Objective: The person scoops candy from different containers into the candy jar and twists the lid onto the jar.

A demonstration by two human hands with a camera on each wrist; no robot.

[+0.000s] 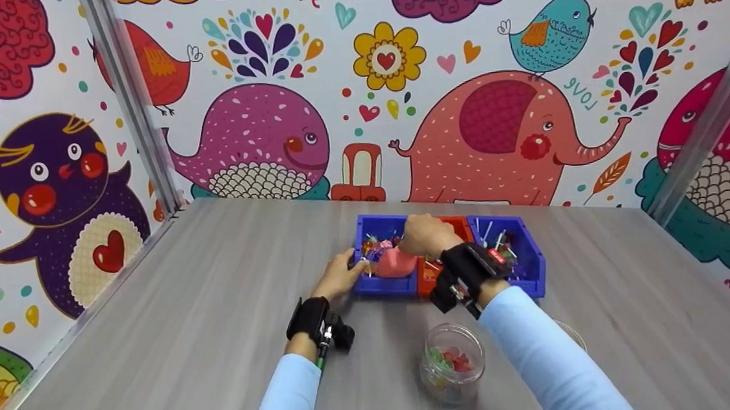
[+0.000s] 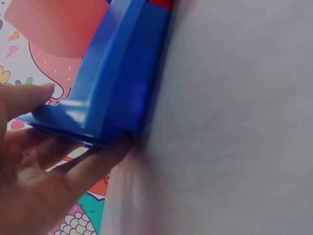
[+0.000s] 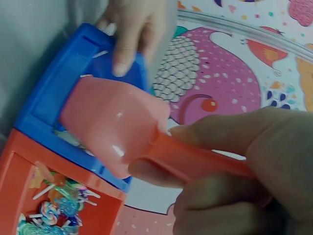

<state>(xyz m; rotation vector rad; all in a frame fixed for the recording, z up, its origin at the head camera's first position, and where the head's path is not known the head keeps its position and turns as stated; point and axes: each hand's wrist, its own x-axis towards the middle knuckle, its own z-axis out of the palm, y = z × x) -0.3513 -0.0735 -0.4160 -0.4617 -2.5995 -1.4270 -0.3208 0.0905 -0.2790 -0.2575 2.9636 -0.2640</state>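
My right hand [image 1: 429,234] grips the handle of a pink scoop [image 3: 112,122]. The scoop's bowl is down in the left blue bin [image 1: 384,286], among small colourful wrapped pieces [image 1: 375,246]; how much it holds is hidden. At that bin's left edge is my left hand [image 1: 338,277]. In the left wrist view its thumb lies over the rim of the blue bin [image 2: 132,63], with the fingers against the outside and underside. A red bin [image 3: 105,210] joins the blue one and contains small lollipop-like pieces [image 3: 51,213].
A second blue bin [image 1: 536,270] with more small pieces stands right of the red one. Nearer me, a clear jar [image 1: 454,374] has red and green pieces inside. Partly behind my right sleeve lies a round, lid-like rim [image 1: 574,335]. Patterned panels [image 1: 357,101] enclose the table.
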